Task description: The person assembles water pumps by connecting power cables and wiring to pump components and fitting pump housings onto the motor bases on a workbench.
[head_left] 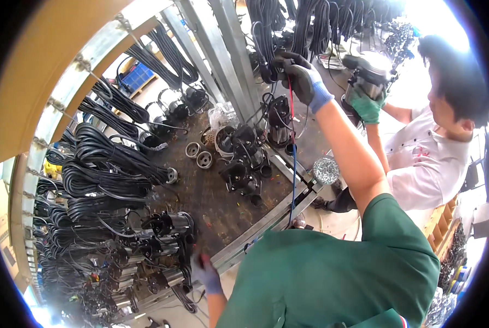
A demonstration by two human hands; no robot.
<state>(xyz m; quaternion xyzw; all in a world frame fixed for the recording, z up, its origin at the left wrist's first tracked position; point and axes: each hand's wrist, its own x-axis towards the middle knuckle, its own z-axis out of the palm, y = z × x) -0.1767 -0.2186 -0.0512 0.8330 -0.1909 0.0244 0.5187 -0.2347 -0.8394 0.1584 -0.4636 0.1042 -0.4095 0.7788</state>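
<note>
My right hand [304, 82], in a grey and blue work glove, is raised at the back beside a hanging bundle of black cable [263, 44]. Its fingers are curled closed, and what they grip is hidden. A thin cord [294, 164], red above and blue below, runs down from near that hand to the bench edge. Low at the front, my left hand [205, 273], also gloved, is close to a row of silver and black pump-like units [171, 224]. Motion smears its fingers.
Coiled black cables [108, 164] crowd the left side. Black castings [244, 153] and metal rings [204, 159] lie on the dark bench top [211, 218]. Metal posts [228, 54] rise behind. At right a co-worker's green-gloved hand [367, 104] holds a silver unit [369, 74].
</note>
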